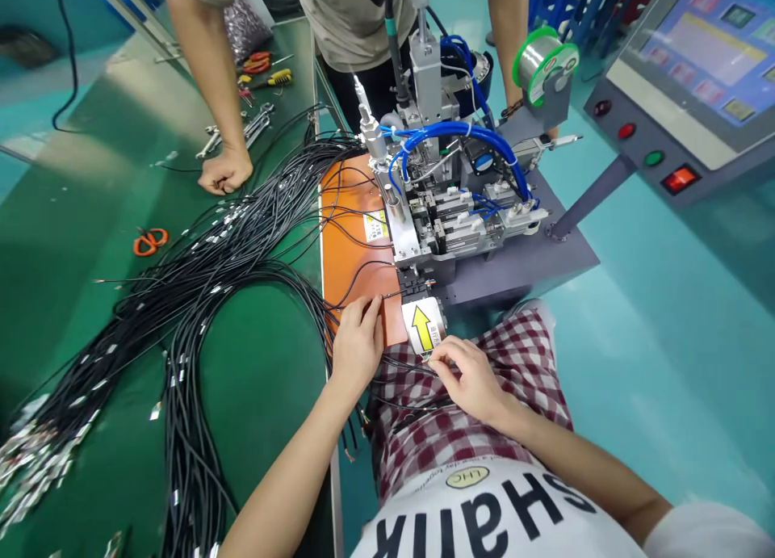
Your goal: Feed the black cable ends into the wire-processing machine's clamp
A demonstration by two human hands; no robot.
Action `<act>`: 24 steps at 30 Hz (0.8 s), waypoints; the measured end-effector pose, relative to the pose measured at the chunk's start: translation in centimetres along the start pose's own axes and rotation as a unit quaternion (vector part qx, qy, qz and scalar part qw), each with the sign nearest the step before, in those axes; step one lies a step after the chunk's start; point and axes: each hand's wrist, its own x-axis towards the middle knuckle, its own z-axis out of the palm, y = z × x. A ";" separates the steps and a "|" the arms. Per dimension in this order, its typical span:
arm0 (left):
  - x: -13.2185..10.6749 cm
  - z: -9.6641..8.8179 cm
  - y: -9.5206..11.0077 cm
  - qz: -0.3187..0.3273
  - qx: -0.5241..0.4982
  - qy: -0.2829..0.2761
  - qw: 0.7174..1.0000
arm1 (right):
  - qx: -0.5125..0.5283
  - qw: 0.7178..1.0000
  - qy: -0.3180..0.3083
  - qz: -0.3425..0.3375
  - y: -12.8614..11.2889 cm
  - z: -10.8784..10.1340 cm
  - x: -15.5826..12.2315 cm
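Note:
My left hand (358, 344) rests over the orange board (345, 243), its fingers drawn together on a thin black cable that runs toward the machine's feed blocks (415, 287). At the white plate with a yellow arrow (422, 325), my right hand (471, 380) pinches the tip of a black cable (408, 366) between thumb and forefinger. The fingers partly cover that tip. The soldering machine (460, 195), with blue air hoses and metal clamps, stands just beyond both hands.
A large bundle of black cables (242, 219) spreads over the green table (272, 380). Orange-handled scissors (150, 241), wrenches (257, 126) and pliers (257, 62) lie there too. Across the table, another person's fist (225, 170) rests. Right are a solder spool (545, 65) and control panel (678, 122).

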 end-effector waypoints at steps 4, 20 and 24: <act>0.5 -0.1 0.1 -0.008 0.007 -0.017 1.000 | 0.003 1.000 -0.002 -0.002 0.2 0.2 0.3; 2.1 -5.9 -0.2 0.094 -0.193 -0.158 0.964 | -0.088 0.982 -0.085 -0.142 0.0 -2.0 -1.1; -0.3 -4.4 1.6 0.180 -0.131 -0.229 0.948 | -0.034 0.968 -0.237 -0.080 2.0 -2.3 -2.5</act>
